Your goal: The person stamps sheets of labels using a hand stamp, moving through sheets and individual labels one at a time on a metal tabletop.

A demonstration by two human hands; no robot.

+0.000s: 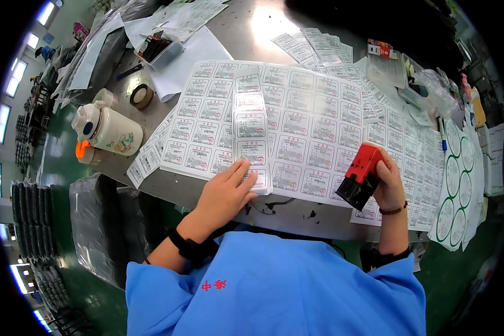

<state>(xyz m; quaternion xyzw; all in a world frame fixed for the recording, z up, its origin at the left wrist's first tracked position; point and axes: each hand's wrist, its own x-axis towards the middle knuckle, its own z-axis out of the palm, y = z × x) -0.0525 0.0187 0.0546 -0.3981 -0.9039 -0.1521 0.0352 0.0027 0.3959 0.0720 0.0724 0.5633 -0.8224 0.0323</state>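
My right hand (391, 178) grips a red and black self-inking stamp (363, 166), tilted and held above the right part of the printed label sheets (311, 113). Flat on the lower end of a narrow strip of labels (251, 122) rests my left hand (222, 193), its fingers slightly spread. That strip seems to be a small stack and lies on top of the wide sheets. Each label is a rounded box with print and a red mark. The underside of the stamp is hidden from view.
A bottle (115, 128), a tape roll (142, 96), a marker (129, 72) and a plastic box of stamps (168, 52) stand left on the metal table (210, 40). More label sheets (420, 168) and green-ringed sheets (452, 180) lie right. Wrapped bundles (96, 222) sit below left.
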